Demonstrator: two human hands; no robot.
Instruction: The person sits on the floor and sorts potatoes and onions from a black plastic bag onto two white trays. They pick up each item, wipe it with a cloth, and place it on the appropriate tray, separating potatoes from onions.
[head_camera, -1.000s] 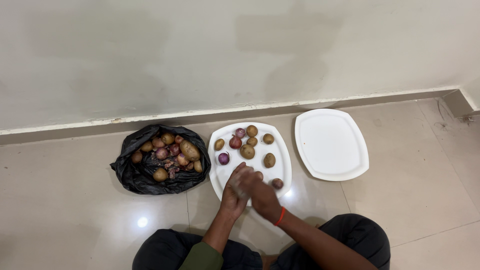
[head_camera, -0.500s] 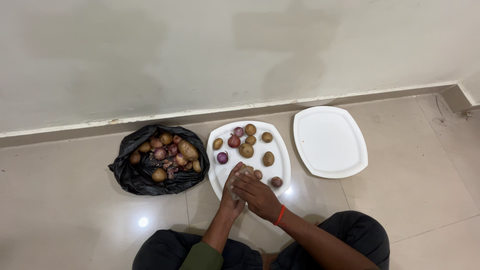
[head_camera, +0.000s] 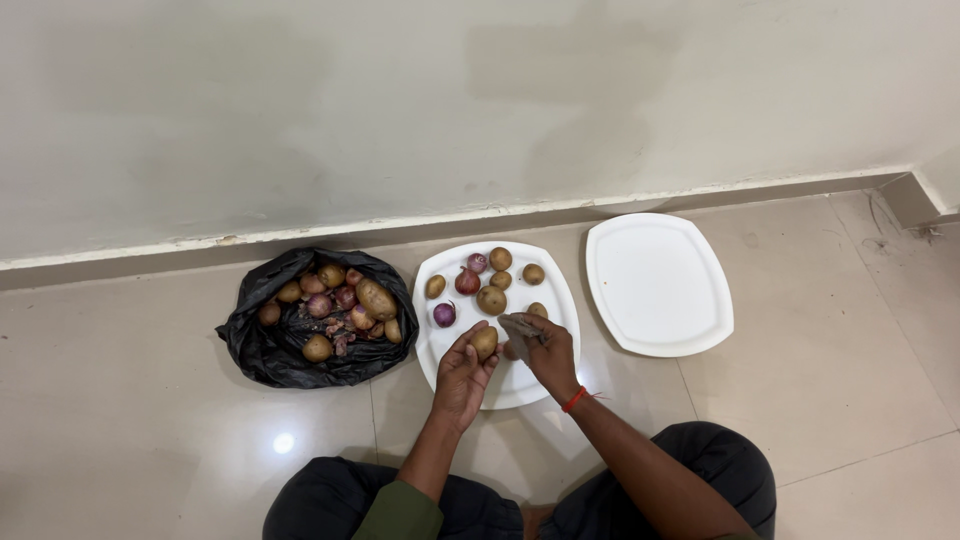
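Hands parted since half second ago: right hand (head_camera: 545, 345) drawn off to right, now pinching small grey scrap (head_camera: 518, 331). Left hand (head_camera: 462, 372) grasps potato (head_camera: 485, 342) in fingertips, over near edge of white plate (head_camera: 447, 358) on floor. More potatoes and onions toward plate's far edge. Black bag (head_camera: 262, 355) just left; empty plate (head_camera: 658, 285) just right.

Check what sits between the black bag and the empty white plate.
In the head view, the white plate of potatoes and onions lies between the black bag and the empty plate. The left hand holds a potato over it.
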